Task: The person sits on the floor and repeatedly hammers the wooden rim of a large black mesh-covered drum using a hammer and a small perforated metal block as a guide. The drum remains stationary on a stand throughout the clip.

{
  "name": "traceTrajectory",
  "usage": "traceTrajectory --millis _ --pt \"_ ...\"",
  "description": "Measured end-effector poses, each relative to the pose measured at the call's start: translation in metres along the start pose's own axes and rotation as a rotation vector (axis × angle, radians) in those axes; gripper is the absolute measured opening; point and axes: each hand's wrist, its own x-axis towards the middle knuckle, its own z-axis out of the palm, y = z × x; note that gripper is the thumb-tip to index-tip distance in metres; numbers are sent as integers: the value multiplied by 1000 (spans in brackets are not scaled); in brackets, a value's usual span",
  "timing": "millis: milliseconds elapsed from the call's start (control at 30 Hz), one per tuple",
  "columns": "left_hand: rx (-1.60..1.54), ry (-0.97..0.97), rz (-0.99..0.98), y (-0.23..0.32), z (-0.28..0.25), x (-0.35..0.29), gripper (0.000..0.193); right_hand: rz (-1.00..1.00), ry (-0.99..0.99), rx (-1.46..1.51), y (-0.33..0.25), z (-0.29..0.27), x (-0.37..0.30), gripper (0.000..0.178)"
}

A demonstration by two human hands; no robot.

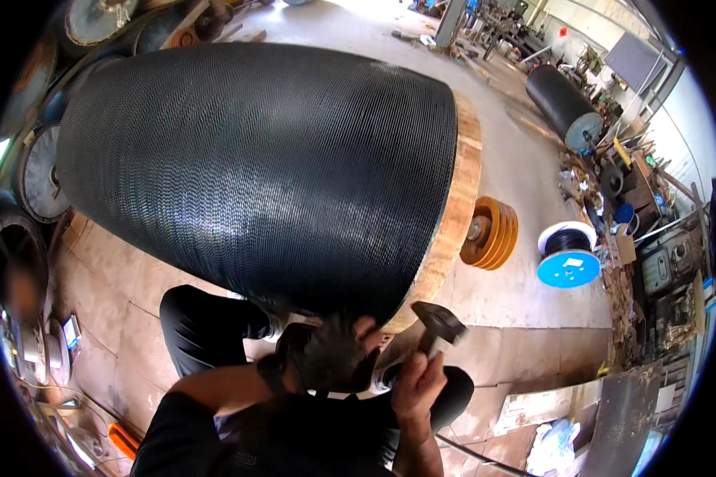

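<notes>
Black roller ahead of you looks covered up to its wooden end, what's left not visible; your right hand grips a hammer by that end's near edge, left hand blurred, can't tell.

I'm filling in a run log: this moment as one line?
left hand: gloved, near lower edge of black drum | right hand: grips hammer | wooden rim: drum's right end | nearby: orange grooved wheel, blue-ended spool

A dark-headed hammer is held head-up near the wooden end of a large black drum, lying sideways, seemingly wound with fine cord.
</notes>
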Motion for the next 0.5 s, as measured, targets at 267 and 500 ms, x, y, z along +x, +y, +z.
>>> traceTrajectory --millis 267,500 --pt "431 720 340 -79 -27 97 38 48 96 -418 13 20 17 30" --pt "411 719 220 -85 -21 101 40 -212 264 72 -14 0 5 39"
